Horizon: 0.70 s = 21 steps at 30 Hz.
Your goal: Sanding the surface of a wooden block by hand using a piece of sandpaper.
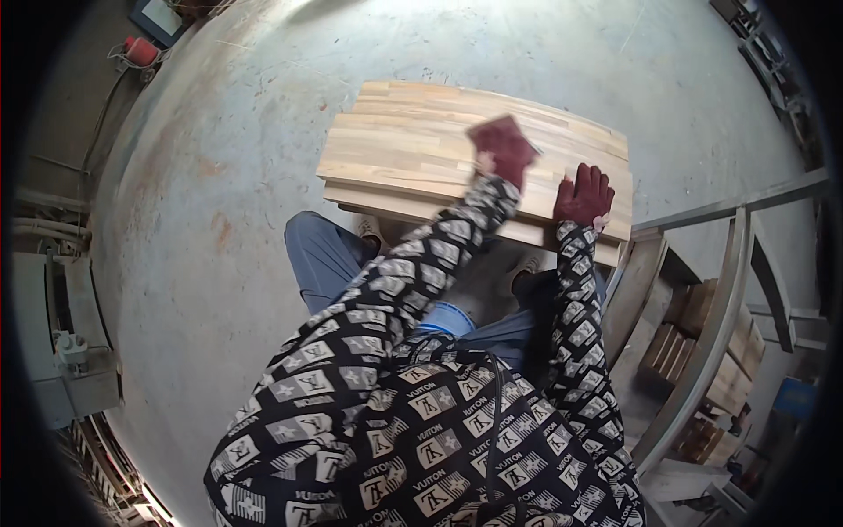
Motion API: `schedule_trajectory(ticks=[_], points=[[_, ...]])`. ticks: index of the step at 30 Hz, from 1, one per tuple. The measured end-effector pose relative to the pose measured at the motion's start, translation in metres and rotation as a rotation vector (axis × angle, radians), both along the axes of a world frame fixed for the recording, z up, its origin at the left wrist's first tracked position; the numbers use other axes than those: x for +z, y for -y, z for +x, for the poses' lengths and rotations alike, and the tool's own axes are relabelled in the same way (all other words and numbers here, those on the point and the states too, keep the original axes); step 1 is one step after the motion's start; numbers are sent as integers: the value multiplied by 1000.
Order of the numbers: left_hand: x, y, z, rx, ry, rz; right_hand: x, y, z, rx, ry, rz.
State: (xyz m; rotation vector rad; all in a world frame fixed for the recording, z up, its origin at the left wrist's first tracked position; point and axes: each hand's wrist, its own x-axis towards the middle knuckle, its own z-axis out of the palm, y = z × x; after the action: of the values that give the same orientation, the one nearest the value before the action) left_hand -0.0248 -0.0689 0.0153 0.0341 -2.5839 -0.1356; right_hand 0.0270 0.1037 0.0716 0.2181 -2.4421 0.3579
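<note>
A laminated wooden panel lies flat before me, on top of another wooden panel. My left hand, in a dark red glove, is over the middle of the top panel and smeared by motion. Under its fingers is a square-cornered dark red piece that looks like sandpaper, pressed to the wood. My right hand, in a matching glove, rests palm down near the right end of the panel. Its fingers are stretched out and it holds nothing.
Right of the panels stands a grey metal frame, with wooden crates behind its bars. A grey machine cabinet is at the left edge. A red object with a cable sits at the far left. My legs are close under the panels.
</note>
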Motion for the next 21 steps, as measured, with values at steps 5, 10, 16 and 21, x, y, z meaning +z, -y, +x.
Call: schedule_trajectory(ticks=[5, 10, 16, 21], points=[[24, 1, 32, -496, -36, 89, 10, -4, 10, -42, 50, 4], [26, 180, 18, -30, 96, 15, 8, -8, 10, -63, 28, 6], [-2, 248, 24, 345, 43, 70, 11, -11, 7, -70, 36, 6], [7, 34, 24, -154, 65, 89, 12, -7, 8, -41, 47, 3]])
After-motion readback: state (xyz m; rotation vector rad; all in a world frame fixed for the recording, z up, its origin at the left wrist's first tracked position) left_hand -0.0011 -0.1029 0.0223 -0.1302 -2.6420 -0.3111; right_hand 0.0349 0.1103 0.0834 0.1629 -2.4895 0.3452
